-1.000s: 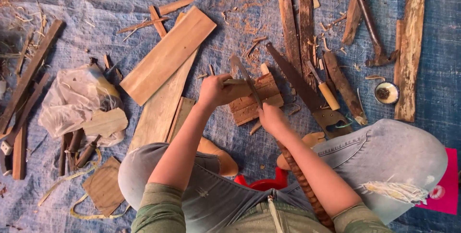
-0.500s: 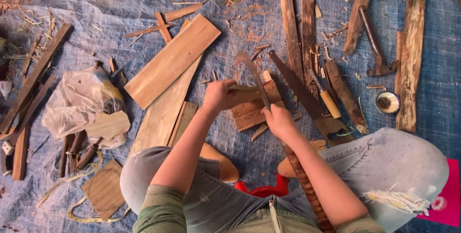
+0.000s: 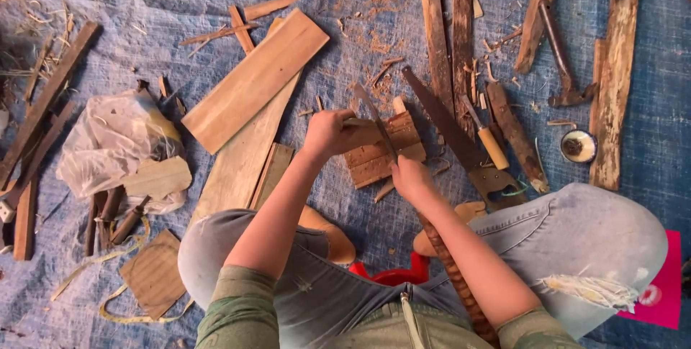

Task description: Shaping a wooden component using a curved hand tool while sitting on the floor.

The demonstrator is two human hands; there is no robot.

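My left hand grips a short piece of wood and holds it over a small block of stacked boards. My right hand is closed around the handle of a long knife; its blade rises up and to the left across the held wood. Both hands work just beyond my knees on the blue tarp.
A hand saw and a wooden-handled tool lie right of the block. Broad planks lie to the left, by a crumpled plastic bag. Long rough slats, a hammer and a small round tin lie at the right.
The knife blade has swung from lying across the block to pointing up and left over the held wood. My right hand has drawn back slightly toward me.
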